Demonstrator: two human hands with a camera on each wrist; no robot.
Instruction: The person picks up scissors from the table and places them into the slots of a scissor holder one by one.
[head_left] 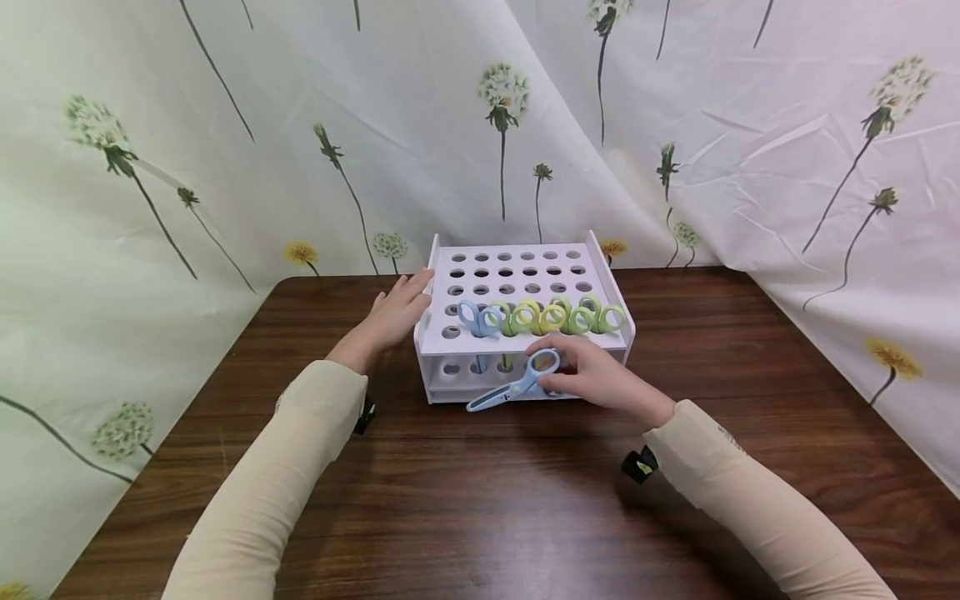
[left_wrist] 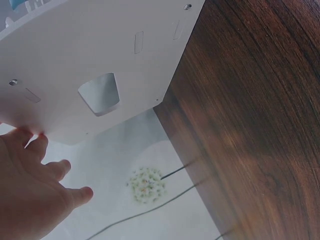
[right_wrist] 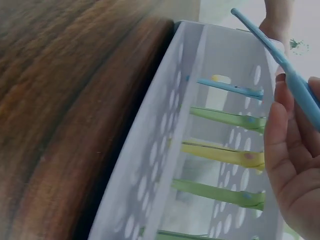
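Observation:
My right hand [head_left: 588,373] holds a pair of light blue scissors [head_left: 517,387] by the handle in front of the white rack [head_left: 435,346]. Their blades are together and point left and slightly down. The fingertips of my left hand [head_left: 393,315] touch the rack's left side panel [left_wrist: 60,65] near its upper edge, with the fingers mostly extended. Along the rack's front, several scissors stand in holes with handles up. The right wrist view shows blue scissors [right_wrist: 235,90], green scissors [right_wrist: 225,116] and yellow scissors [right_wrist: 220,153], then more green ones, their blades reaching down inside.
The rack stands on a dark wooden table [head_left: 465,500], with rows of round holes behind the scissors. A white cloth [head_left: 420,125] printed with dandelions hangs behind and at both sides. Dark devices [head_left: 639,464] are worn at both wrists.

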